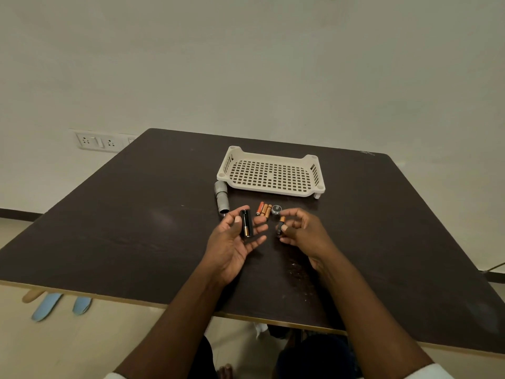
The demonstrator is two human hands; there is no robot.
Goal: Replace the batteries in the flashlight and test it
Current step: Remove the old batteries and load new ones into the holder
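My left hand (235, 236) lies palm up over the dark table (136, 214) and holds a black battery holder (246, 223) between thumb and fingers; a battery's copper end shows at the holder's near end. My right hand (299, 228) pinches a single black and copper battery (281, 225) with thumb and fingers. The silver flashlight body (222, 197) lies on the table beyond my left hand, its open end toward me. Three loose orange batteries (264, 209) lie side by side between the hands, with the round tail cap (276, 209) just to their right.
A cream perforated plastic tray (273, 162) stands behind the parts, near the table's far edge. A wall socket panel (97, 140) is at the left. Slippers (54, 305) lie on the floor under the table's near left edge.
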